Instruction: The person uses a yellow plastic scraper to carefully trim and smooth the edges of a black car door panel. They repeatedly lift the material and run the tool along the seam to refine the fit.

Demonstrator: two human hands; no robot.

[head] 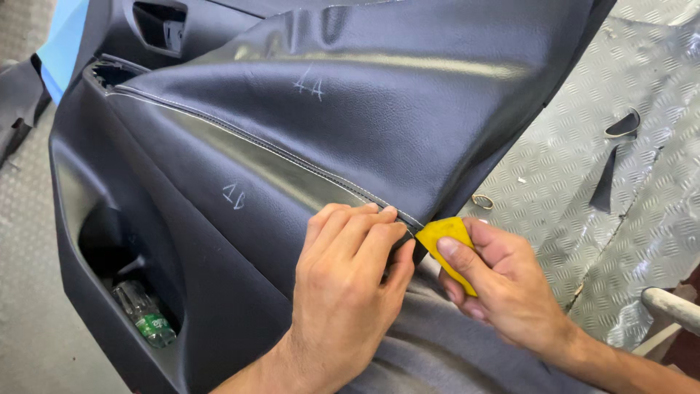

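The black car door panel lies under both hands, its stitched leatherette cover just above them. The left hand pinches the cover edge at the seam; the right hand grips a yellow plastic wedge beside it. Best kept taut, the wedge shallow.

Two bare forearms, no sleeves, left hand, right hand, short trimmed nails

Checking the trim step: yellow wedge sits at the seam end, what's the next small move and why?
Probably slide the yellow wedge in the right hand further under the stitched seam: its tip meets the seam end where the left hand pinches the black cover.
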